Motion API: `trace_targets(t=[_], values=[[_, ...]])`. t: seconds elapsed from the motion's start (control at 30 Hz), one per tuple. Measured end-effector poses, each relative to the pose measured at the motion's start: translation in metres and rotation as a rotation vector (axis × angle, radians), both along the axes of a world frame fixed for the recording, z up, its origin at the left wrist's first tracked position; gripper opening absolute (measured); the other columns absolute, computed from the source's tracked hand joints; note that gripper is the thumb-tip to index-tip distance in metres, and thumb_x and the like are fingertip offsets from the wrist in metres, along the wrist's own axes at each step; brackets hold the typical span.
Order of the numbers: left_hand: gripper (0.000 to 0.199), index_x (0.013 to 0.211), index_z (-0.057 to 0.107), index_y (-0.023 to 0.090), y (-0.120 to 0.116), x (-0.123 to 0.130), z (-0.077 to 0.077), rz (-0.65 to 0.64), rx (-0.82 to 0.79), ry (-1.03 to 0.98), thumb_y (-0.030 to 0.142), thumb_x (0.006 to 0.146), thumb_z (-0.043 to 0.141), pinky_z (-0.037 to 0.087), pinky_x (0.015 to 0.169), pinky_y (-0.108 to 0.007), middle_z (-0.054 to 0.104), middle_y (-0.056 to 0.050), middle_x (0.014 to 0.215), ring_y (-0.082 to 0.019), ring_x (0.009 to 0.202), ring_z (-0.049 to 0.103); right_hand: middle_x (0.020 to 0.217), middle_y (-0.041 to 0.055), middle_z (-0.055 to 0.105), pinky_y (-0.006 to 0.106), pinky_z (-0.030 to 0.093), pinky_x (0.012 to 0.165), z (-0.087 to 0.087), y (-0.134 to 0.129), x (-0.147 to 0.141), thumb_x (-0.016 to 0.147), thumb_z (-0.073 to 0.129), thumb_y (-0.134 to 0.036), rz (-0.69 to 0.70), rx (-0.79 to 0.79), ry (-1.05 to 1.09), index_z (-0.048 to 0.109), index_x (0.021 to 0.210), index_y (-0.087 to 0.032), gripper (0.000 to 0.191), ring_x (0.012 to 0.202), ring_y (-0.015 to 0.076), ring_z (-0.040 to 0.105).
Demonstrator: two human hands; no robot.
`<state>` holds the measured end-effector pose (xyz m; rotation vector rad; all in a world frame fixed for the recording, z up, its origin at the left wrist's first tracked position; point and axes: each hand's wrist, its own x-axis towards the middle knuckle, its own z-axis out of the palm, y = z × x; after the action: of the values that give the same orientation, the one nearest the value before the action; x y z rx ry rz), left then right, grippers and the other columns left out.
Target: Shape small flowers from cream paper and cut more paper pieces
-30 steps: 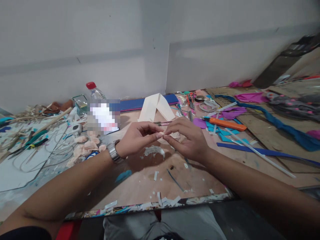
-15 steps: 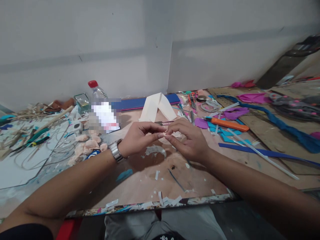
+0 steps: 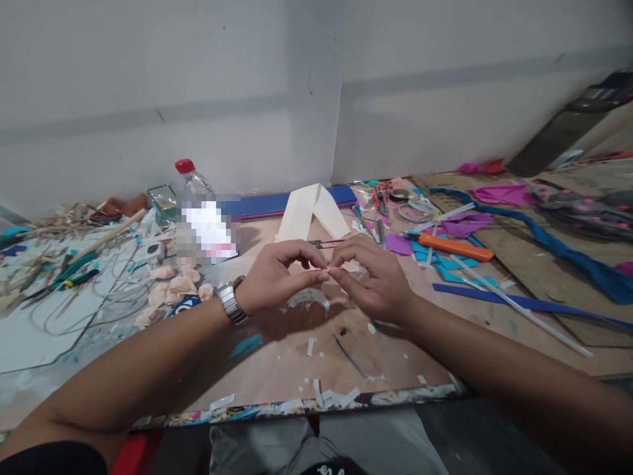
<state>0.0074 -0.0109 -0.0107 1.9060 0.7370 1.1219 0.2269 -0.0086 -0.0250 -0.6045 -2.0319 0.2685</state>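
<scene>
Your left hand [image 3: 271, 276] and right hand [image 3: 380, 280] pinch a pale scrap [image 3: 328, 268], apparently shaping it; the next move calls for light, even pressure.

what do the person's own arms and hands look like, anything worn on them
Both hands, left and right, are bare, without gloves. The left wrist wears a broad silver metal band of flat links, probably a watch strap; no dial can be made out. A dark sleeve edge shows high on the left arm. The right arm shows no sleeve or band.
</scene>
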Motion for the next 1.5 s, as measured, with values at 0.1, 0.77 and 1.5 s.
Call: trace_targets(t=[0.1, 0.77, 1.5], values=[[0.020, 0.091, 0.075, 0.016, -0.0007, -0.0006, -0.0010, 0.021, 0.006, -0.009, 0.034, 0.087, 0.083, 0.054, 0.078, -0.031, 0.077, -0.008, 0.088, -0.016, 0.081, 0.067, 0.090, 0.0053, 0.070, 0.042, 0.050, 0.085, 0.0014, -0.0009, -0.0003, 0.097, 0.066, -0.026, 0.001, 0.008, 0.003, 0.063, 0.092, -0.024, 0.007, 0.090, 0.0228, 0.066], [0.010, 0.101, 0.080, 0.020, -0.0082, 0.0015, -0.0051, 0.222, 0.346, 0.139, 0.026, 0.094, 0.076, 0.061, 0.076, -0.025, 0.084, -0.006, 0.096, -0.015, 0.081, 0.077, 0.088, 0.0037, 0.074, 0.043, 0.053, 0.082, -0.0038, 0.0076, 0.0020, 0.092, 0.076, -0.027, -0.052, 0.031, 0.075, 0.065, 0.090, -0.026, 0.011, 0.088, 0.0234, 0.070], [0.022, 0.113, 0.076, 0.017, -0.0009, 0.0038, -0.0084, 0.091, 0.077, -0.012, 0.029, 0.096, 0.074, 0.063, 0.090, -0.031, 0.081, -0.012, 0.113, -0.019, 0.100, 0.077, 0.094, 0.0044, 0.071, 0.040, 0.050, 0.085, -0.0019, 0.0032, -0.0005, 0.094, 0.073, -0.030, -0.031, -0.077, 0.025, 0.064, 0.093, -0.024, 0.010, 0.091, 0.0225, 0.066]])
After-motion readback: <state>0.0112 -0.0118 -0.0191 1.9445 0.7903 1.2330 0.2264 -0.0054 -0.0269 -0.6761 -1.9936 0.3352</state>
